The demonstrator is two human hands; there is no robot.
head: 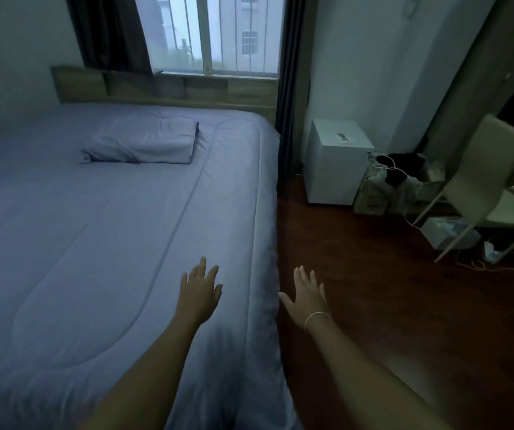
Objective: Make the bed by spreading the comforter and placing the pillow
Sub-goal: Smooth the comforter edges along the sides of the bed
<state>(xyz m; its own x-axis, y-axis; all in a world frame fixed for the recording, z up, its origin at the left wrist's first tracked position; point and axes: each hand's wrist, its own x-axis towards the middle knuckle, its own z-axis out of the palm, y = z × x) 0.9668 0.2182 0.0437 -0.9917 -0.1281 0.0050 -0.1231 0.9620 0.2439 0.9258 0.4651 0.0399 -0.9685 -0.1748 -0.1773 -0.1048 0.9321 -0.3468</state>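
Observation:
A pale blue quilted comforter (100, 231) lies spread flat over the whole bed, hanging down its right side. A pillow (142, 142) in a matching blue case rests on top of it near the wooden headboard (162, 88). My left hand (201, 290) is open, fingers apart, palm down over the comforter near the bed's right edge. My right hand (307, 294) is open too, fingers spread, just beyond that edge above the floor, its thumb near the hanging cloth. A thin bracelet sits on the right wrist.
Dark wood floor (389, 305) runs along the bed's right side. A white box-shaped unit (336, 162) stands by the wall, with bags (386, 184) and cables beside it. A pale chair (482, 181) is at far right. Window and dark curtains lie behind the headboard.

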